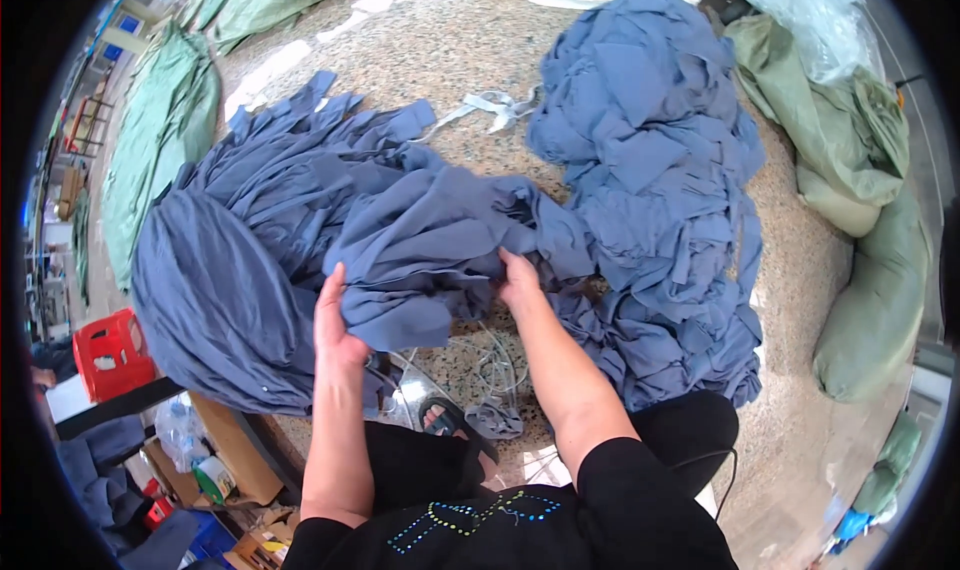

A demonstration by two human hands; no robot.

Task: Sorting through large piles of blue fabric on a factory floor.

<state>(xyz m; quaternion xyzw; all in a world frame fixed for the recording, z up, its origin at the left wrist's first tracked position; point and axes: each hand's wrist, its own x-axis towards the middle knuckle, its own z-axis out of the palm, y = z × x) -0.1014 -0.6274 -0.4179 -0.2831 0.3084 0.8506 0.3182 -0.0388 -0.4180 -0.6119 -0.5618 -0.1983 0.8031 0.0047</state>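
Between my two hands is a bundle of slate-blue fabric (410,240), its folds hanging loosely. My left hand (338,320) grips the bundle's left lower edge, thumb upward and fingers partly under the cloth. At the bundle's right side my right hand (518,278) is closed on the fabric, its fingertips hidden in the folds. Behind and to the left spreads a large heap of the same blue cloth (225,270). To the right rises a long pile of crumpled blue pieces (660,160), touching the bundle's right end.
White cloth ties (490,110) lie on the speckled floor (420,35) between the heaps. Green sacks (160,150) stand at the left, and more green sacks (870,300) lie at the right. A red plastic stool (112,355) is at the left. Pale cords (495,370) lie near my sandal.
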